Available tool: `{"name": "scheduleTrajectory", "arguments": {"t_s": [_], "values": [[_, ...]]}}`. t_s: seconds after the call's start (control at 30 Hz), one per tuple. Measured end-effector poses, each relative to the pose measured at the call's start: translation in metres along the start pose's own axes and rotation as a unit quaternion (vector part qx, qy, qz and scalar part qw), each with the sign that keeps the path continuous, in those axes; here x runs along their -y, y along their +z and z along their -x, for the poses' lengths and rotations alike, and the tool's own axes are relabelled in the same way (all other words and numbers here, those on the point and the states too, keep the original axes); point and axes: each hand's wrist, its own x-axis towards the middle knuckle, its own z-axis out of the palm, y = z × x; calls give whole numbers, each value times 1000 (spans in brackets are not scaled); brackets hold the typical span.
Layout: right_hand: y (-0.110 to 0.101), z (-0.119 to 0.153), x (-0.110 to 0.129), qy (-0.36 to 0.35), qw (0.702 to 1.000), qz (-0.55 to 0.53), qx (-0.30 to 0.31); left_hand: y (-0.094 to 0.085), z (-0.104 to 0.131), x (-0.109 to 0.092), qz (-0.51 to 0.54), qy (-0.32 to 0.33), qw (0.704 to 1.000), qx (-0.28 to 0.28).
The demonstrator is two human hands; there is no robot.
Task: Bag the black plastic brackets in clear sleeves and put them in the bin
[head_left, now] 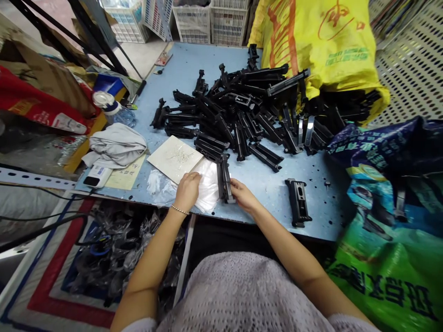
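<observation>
My right hand (243, 194) grips the near end of a long black plastic part (224, 177) that lies on the blue table (263, 184) near its front edge. My left hand (188, 190) rests with fingers curled on a clear plastic bag (208, 184) just left of that part. A white tile (175, 158) with small screws on it lies beyond my left hand. A large pile of similar black parts (249, 115) covers the middle of the table. One separate black part (297, 202) lies to the right of my right hand.
A yellow sack (318, 46) spills black parts at the back right. A blue and green bag (391, 207) stands at the right. A grey cloth (116, 145), a water bottle (114, 108) and a paper note (126, 174) sit at the table's left. White crates (207, 18) stand behind.
</observation>
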Motion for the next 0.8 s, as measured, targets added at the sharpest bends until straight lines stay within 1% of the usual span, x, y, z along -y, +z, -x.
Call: {"name": "scheduleTrajectory", "arguments": {"t_s": [0.03,0.07,0.17,0.2,0.27,0.33,0.37,0.43,0.47,0.5,0.53,0.57,0.6,0.63,0.67,0.7,0.73,0.77,0.8], "values": [[-4,7,0,-4,1000,15,10,-4,-1,1,-25,10,1000,-2],[-8,14,0,1,999,28,33,-8,-1,1,-30,16,999,-2],[-14,29,1,55,991,33,119,-16,4,-7,2,42,999,2],[-13,29,0,67,989,20,131,-17,9,-13,13,58,998,2],[-10,23,-4,71,990,-9,124,-17,22,-28,35,103,994,17],[-4,12,-9,54,994,-20,94,-12,38,-44,64,157,984,58],[-1,7,-12,38,996,-9,77,-9,46,-52,77,179,977,84],[8,5,-15,-17,998,54,40,-5,59,-68,79,200,969,123],[14,7,-15,-47,993,99,33,-6,66,-74,65,200,969,128],[19,12,-14,-71,987,141,40,-8,73,-80,43,193,972,125],[24,19,-11,-82,979,173,71,-14,81,-84,18,180,976,120],[27,29,-8,-77,971,192,122,-23,90,-85,-8,163,979,121],[28,39,-2,-59,962,197,182,-34,101,-81,-32,138,981,129],[27,49,5,-40,952,197,233,-47,114,-72,-58,101,982,147],[23,60,13,-28,944,200,260,-61,128,-55,-86,50,979,177],[15,70,22,-28,942,214,257,-76,142,-33,-118,-14,972,204],[4,79,32,-39,943,243,226,-91,155,-4,-157,-91,957,227],[-10,86,42,-57,942,282,173,-106,168,29,-202,-180,929,254],[-26,93,51,-78,935,328,110,-121,179,62,-236,-258,894,281]]}}
